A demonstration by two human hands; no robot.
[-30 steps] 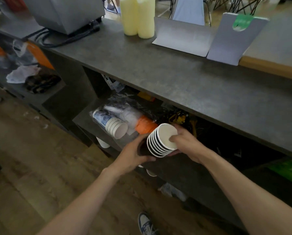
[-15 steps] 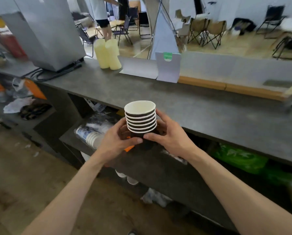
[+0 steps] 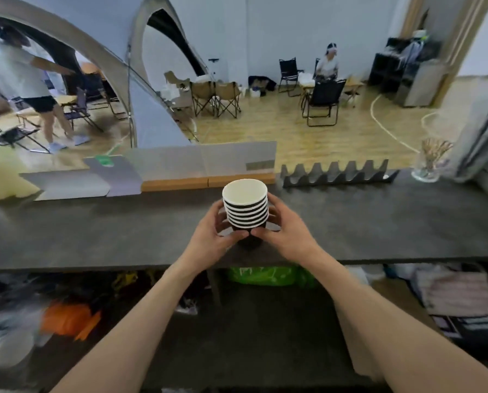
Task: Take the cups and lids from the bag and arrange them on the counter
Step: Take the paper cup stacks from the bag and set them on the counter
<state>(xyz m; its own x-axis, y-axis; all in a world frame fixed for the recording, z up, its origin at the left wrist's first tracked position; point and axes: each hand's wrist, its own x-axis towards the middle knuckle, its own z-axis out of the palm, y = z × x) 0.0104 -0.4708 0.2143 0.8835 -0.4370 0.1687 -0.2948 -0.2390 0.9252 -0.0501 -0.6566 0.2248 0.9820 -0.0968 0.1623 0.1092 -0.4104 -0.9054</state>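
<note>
A stack of several nested paper cups [image 3: 246, 207], dark outside with white rims, stands upright over the near part of the dark grey counter [image 3: 95, 231]. My left hand [image 3: 212, 239] wraps its left side and my right hand [image 3: 286, 232] its right side, fingertips meeting in front of the base. I cannot tell whether the base touches the counter. On the shelf below at the far left lies a clear plastic bag [image 3: 7, 336] with blurred white and orange contents [image 3: 66, 319].
A black zigzag rack [image 3: 336, 173] sits on the counter behind and right of the cups. A glass of stirrers [image 3: 430, 163] and folded papers [image 3: 481, 154] stand at the right end, grey card stands [image 3: 115, 177] at the left. A green bag [image 3: 265, 275] lies under the counter.
Both hands lifted the cup stack from the lower shelf, turned it upright and carried it up over the counter. My view swung up and to the right.
</note>
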